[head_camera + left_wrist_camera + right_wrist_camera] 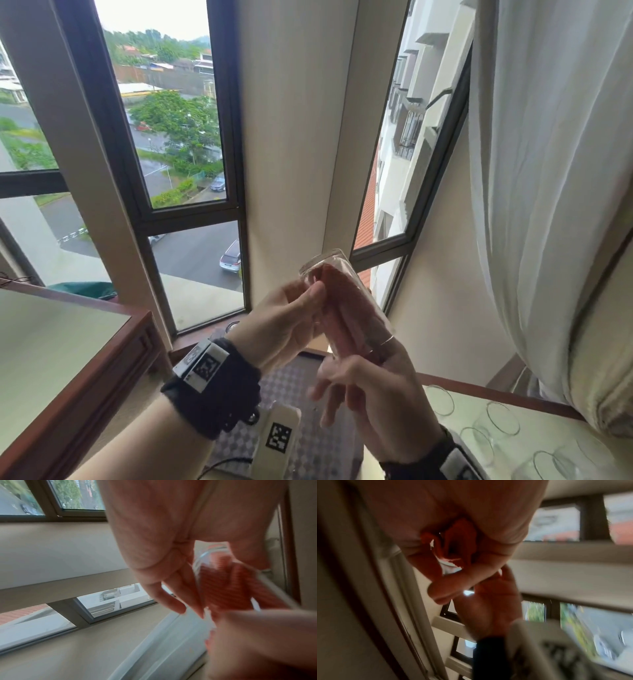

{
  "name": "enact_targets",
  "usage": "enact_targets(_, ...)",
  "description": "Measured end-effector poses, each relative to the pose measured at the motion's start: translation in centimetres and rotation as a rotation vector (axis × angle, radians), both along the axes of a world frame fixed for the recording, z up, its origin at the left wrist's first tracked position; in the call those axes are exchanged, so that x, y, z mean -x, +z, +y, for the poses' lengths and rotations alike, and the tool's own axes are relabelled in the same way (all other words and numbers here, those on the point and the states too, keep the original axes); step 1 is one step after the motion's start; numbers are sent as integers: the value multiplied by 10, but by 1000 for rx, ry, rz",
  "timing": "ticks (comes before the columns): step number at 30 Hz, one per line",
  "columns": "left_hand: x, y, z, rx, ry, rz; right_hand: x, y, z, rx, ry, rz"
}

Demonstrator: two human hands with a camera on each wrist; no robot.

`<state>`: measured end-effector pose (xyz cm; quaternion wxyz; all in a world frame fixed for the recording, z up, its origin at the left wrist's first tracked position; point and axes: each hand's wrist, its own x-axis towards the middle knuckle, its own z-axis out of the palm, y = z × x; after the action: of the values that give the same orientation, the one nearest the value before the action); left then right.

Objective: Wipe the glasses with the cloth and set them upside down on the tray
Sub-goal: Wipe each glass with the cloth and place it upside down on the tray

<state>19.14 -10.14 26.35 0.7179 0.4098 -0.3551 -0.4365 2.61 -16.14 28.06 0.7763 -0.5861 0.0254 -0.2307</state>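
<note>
I hold a clear glass up in front of the window, tilted with its base away from me. My left hand grips it round the side. An orange striped cloth fills the inside of the glass, and my right hand holds the cloth at the glass's mouth, one ringed finger lying along it. The left wrist view shows the cloth through the glass wall. In the right wrist view, curled fingers wrap the cloth. The chequered metal tray lies below both hands.
Several more clear glasses stand on the ledge at the lower right, beside a white curtain. Another glass peeks out behind my left wrist. A wooden table is at the left. A white tagged block shows over the tray.
</note>
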Motion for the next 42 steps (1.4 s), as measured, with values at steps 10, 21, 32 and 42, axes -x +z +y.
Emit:
enact_targets(10, -44, -32, 5, -96, 284, -112, 2, -33, -3, 35, -429, 327)
enact_targets(21, -88, -136, 21, -528, 590, -291, 22, -75, -33, 1282, -752, 360)
enact_targets(32, -85, -224, -6, -1085, 449, -700, 34, -119, -46, 1196, -257, 441)
enact_targets(42, -126, -260, -59, -1270, 486, -703, 76, -137, -66, 1086, -355, 715)
